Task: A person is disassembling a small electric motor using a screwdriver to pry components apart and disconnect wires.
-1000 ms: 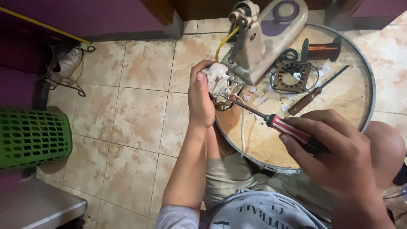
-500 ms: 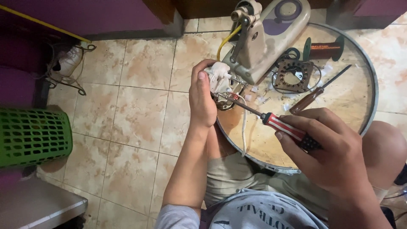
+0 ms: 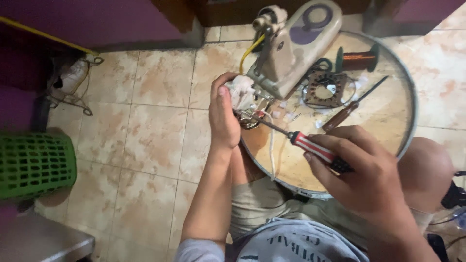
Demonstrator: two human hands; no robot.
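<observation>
Left hand (image 3: pixel 224 116) clamped on white switch block (image 3: pixel 241 92) beside fan base (image 3: pixel 296 46). Right hand (image 3: pixel 361 172) closed around red-handled screwdriver (image 3: pixel 310 148), tip at block, above round tray (image 3: pixel 410 102).

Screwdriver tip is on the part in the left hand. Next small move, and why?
Probably turn the red-handled screwdriver in place with the right hand. Its tip already meets the small metal part beside the left hand, which grips a white bundle there, bracing the beige housing.
</observation>
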